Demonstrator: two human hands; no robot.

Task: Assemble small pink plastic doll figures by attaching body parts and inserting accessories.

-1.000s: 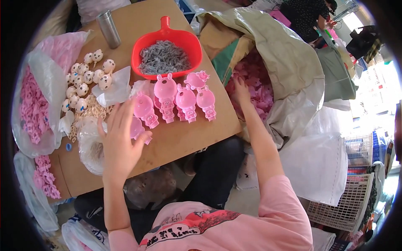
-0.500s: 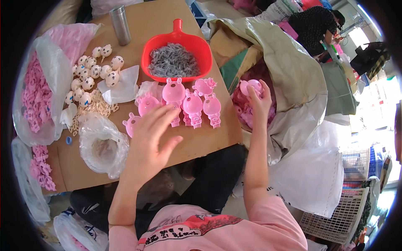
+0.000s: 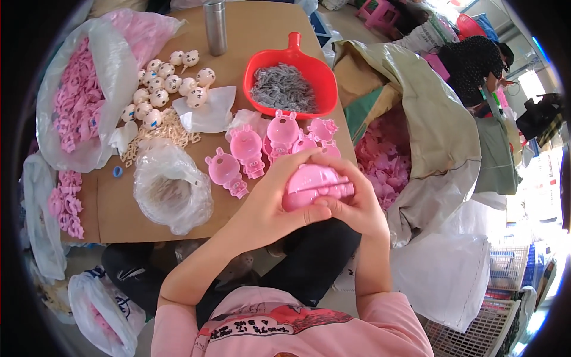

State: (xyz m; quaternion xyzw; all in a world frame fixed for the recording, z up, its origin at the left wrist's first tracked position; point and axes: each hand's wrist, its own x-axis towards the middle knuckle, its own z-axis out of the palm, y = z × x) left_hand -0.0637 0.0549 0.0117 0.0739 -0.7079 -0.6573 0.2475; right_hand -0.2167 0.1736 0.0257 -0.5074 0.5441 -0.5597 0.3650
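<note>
Gripping pink shells [image 3: 314, 185] between left hand [image 3: 275, 195] and right hand [image 3: 364, 208], fingers curled round, held over surface's [image 3: 116, 208] near right edge. Even thumb pressure along seam [image 3: 320, 187] probably best; avoid nudging pink figures [image 3: 225, 170] left.

Glossy pink rounded plastic pieces [image 3: 310, 178], close together between the fingers [image 3: 350, 169]

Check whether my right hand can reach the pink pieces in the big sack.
Probably not yet: the sack gapes open close by, but the right hand and left hand are both holding a pink plastic shell.
</note>
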